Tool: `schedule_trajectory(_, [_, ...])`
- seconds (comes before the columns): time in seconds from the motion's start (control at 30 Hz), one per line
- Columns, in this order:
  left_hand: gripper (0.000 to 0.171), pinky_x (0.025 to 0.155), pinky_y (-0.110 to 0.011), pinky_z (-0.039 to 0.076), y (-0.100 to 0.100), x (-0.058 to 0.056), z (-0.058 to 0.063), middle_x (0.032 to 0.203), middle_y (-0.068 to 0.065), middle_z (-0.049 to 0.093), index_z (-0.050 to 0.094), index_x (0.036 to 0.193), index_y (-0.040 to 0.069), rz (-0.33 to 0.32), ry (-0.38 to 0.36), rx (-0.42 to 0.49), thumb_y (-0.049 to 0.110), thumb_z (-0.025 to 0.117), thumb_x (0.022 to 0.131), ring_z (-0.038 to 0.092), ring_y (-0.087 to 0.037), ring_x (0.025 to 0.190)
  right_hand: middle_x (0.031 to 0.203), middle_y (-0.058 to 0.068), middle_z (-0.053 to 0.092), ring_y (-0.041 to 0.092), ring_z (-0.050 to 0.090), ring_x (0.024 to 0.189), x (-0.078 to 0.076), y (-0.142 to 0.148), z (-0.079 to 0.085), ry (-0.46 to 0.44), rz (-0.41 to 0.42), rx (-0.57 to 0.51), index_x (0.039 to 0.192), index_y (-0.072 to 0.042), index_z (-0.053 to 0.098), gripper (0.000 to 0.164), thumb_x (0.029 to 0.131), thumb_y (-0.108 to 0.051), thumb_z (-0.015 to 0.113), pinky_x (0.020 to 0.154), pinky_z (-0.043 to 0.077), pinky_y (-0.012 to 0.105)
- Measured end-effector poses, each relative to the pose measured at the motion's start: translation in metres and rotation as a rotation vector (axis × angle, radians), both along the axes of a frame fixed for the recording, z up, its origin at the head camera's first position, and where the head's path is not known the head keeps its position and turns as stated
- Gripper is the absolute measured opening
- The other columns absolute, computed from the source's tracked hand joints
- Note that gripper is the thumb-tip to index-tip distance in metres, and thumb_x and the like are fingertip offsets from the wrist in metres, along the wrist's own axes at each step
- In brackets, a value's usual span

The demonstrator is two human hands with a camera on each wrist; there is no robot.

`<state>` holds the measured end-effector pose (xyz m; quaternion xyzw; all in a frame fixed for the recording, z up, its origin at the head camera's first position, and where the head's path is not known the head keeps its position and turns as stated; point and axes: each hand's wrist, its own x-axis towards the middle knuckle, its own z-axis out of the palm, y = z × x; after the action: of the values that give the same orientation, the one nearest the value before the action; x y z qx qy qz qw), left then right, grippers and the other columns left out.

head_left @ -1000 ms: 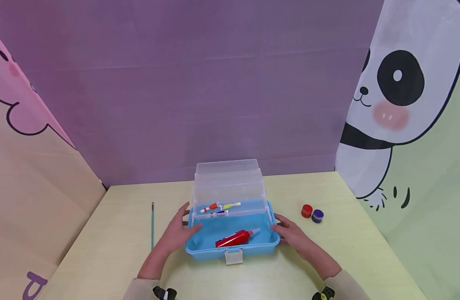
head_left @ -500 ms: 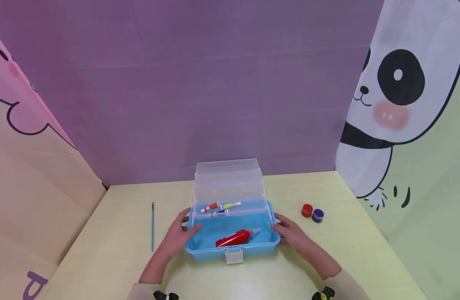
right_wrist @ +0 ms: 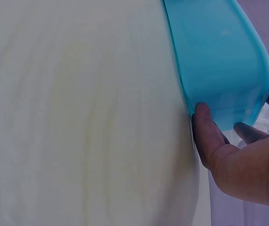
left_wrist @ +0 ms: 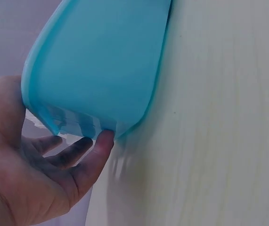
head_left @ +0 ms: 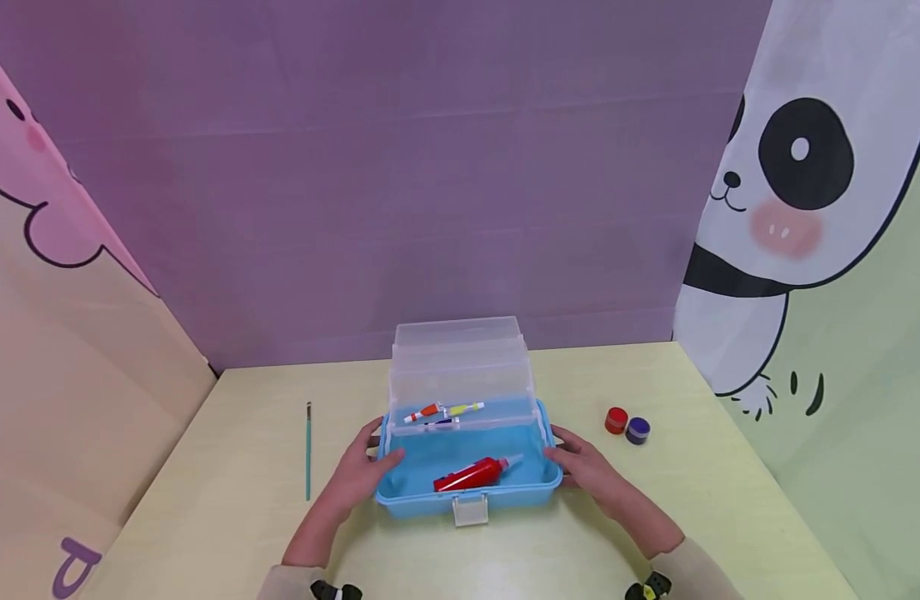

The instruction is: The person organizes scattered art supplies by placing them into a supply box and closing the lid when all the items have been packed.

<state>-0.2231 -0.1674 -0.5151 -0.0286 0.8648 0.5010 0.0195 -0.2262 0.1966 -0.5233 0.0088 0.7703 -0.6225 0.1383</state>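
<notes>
A light-blue plastic box (head_left: 508, 498) stands on the table with its clear lid (head_left: 460, 358) raised at the back. My left hand (head_left: 352, 477) grips its left end, thumb over the rim and fingers against the outer side wall (left_wrist: 101, 61). At the opposite end my right hand (head_left: 589, 475) holds the box the same way, with fingertips on the end wall (right_wrist: 224, 56). Inside lies a red squeeze bottle (head_left: 471, 475) with a clear nozzle. Orange (head_left: 424, 412), yellow (head_left: 463, 409) and dark blue (head_left: 440, 424) small paint tubes lie toward the back, behind the clear plastic.
A teal paintbrush (head_left: 307, 458) lies left of the box. To the right stand a red-lidded jar (head_left: 616, 420) and a blue-lidded jar (head_left: 637, 430), side by side. A purple backdrop (head_left: 445, 183) rises behind the table (head_left: 505, 567).
The left hand's fingers have slid slightly down and toward the front along the box's end. The head view has shifted a little; the box and its contents look unmoved on the table.
</notes>
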Motion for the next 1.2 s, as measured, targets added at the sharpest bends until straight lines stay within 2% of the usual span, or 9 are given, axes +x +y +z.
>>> schedule_trajectory(0.23, [0.071, 0.082, -0.050, 0.054, 0.002, -0.002, -0.009, 0.133, -0.022, 0.048, 0.032, 0.151, 0.013, 0.052, 0.015, 0.032, 0.029, 0.068, 0.092, 0.053, -0.043, 0.114, 0.121, 0.014, 0.057, 0.027, 0.061, 0.102, 0.000, -0.002, 0.001, -0.002, -0.013, -0.002, 0.147, -0.009, 0.041, 0.058, 0.096, -0.028, 0.061, 0.085, 0.054, 0.043])
schedule_trajectory(0.5, [0.066, 0.086, -0.052, 0.052, 0.003, 0.001, -0.010, 0.132, -0.023, 0.049, 0.037, 0.149, 0.009, 0.107, -0.025, 0.055, 0.030, 0.065, 0.093, 0.050, -0.044, 0.118, 0.119, 0.013, 0.057, 0.026, 0.061, 0.100, 0.001, -0.002, 0.001, -0.003, -0.012, 0.003, 0.147, -0.008, 0.042, 0.058, 0.096, -0.029, 0.061, 0.085, 0.054, 0.042])
schedule_trajectory(0.77, [0.065, 0.086, -0.050, 0.053, 0.004, 0.004, -0.011, 0.130, -0.023, 0.051, 0.039, 0.148, 0.008, 0.118, -0.027, 0.074, 0.031, 0.064, 0.093, 0.051, -0.043, 0.117, 0.122, 0.014, 0.056, 0.026, 0.061, 0.101, 0.001, -0.001, 0.003, 0.000, -0.007, 0.001, 0.147, -0.009, 0.041, 0.059, 0.096, -0.029, 0.062, 0.084, 0.055, 0.043])
schedule_trajectory(1.2, [0.063, 0.085, -0.048, 0.054, 0.005, 0.004, -0.013, 0.126, -0.022, 0.053, 0.040, 0.148, 0.008, 0.116, -0.021, 0.083, 0.030, 0.063, 0.093, 0.054, -0.041, 0.112, 0.120, 0.016, 0.056, 0.027, 0.062, 0.101, 0.000, 0.003, 0.006, 0.007, 0.048, 0.002, 0.148, -0.006, 0.037, 0.064, 0.096, -0.032, 0.062, 0.085, 0.054, 0.043])
